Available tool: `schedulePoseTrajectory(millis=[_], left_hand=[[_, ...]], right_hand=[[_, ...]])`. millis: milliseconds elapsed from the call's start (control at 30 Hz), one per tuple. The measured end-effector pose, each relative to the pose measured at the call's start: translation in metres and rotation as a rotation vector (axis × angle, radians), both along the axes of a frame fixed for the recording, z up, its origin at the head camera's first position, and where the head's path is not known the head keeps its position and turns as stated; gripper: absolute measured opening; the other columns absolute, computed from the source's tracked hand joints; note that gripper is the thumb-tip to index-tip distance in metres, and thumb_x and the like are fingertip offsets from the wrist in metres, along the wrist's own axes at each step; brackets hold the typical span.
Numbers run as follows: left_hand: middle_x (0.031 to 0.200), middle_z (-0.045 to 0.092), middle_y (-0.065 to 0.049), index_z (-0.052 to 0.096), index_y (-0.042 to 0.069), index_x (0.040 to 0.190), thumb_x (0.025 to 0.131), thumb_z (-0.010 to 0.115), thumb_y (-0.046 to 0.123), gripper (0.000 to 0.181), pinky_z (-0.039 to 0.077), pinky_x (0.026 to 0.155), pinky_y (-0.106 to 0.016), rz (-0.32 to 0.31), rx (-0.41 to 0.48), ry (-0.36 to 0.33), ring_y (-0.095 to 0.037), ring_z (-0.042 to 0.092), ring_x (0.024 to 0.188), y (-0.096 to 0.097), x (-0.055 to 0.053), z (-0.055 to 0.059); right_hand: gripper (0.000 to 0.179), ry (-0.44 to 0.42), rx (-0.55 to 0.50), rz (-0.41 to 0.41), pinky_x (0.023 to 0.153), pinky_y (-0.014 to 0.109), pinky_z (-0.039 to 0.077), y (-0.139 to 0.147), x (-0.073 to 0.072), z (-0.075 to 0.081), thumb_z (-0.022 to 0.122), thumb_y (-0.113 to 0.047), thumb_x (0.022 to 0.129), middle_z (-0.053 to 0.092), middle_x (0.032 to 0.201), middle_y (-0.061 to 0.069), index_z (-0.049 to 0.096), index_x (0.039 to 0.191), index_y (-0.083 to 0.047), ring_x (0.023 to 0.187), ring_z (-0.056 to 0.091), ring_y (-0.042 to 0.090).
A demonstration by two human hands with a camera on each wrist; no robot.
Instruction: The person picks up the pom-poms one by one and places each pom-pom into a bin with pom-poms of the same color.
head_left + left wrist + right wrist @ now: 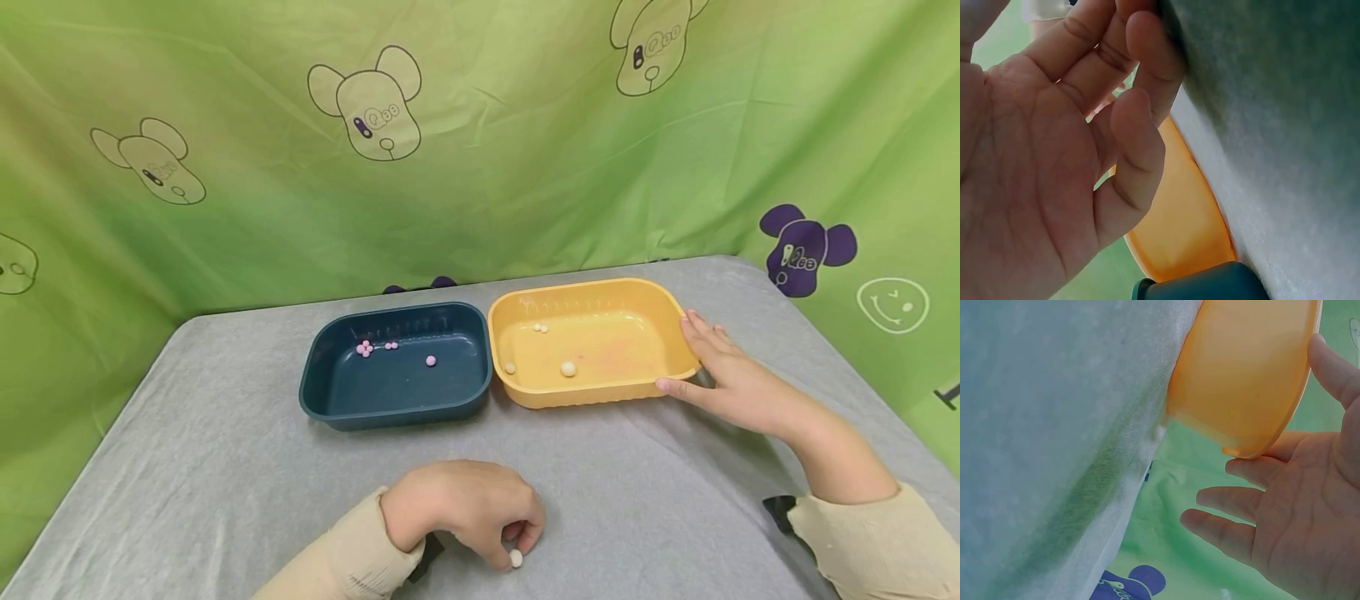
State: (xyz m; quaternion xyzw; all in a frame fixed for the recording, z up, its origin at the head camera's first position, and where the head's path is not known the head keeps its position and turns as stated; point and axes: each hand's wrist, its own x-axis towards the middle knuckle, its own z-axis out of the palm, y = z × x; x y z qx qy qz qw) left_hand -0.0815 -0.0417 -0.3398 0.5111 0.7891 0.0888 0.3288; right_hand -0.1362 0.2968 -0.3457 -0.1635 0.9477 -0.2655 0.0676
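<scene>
Near the front of the table, my left hand (480,508) pinches a small white ball (517,558) between thumb and fingertips, close over the grey cloth. In the left wrist view that palm and its curled fingers (1138,150) show, but the ball is hidden. At the right end of the yellow basin (600,393), my right hand (738,379) touches the rim with thumb and fingers spread and mostly straight. Inside this basin lie several white balls, among them a larger one (567,368). The dark blue basin (397,414) beside it holds several pink balls (364,348).
Grey cloth (225,467) covers the table under both basins, which stand side by side toward the back. A green printed curtain (480,192) hangs behind the table and along its sides.
</scene>
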Motion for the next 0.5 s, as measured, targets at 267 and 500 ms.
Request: schedulePoseTrajectory(millis=[267, 500], left_hand=[[0.067, 0.052, 0.011, 0.064, 0.021, 0.074, 0.087, 0.075, 0.015, 0.018, 0.038, 0.055, -0.013, 0.002, -0.007, -0.012, 0.0, 0.045, 0.059, -0.0001, -0.0011, 0.0016], [0.069, 0.052, 0.012, 0.063, 0.02, 0.075, 0.086, 0.076, 0.015, 0.017, 0.038, 0.055, -0.012, 0.007, -0.012, -0.012, 0.001, 0.045, 0.06, -0.0017, -0.0013, 0.0039]], right_hand=[[0.1, -0.001, 0.0, -0.002, 0.117, 0.069, 0.0, 0.0005, -0.0007, 0.0005, 0.064, -0.04, 0.095, -0.009, 0.161, 0.031, 0.001, 0.156, 0.007, 0.143, -0.005, 0.062], [0.1, 0.006, -0.005, 0.0, 0.118, 0.068, -0.001, 0.0008, -0.0005, -0.0004, 0.065, -0.039, 0.095, -0.009, 0.16, 0.032, 0.001, 0.155, 0.008, 0.144, -0.005, 0.061]])
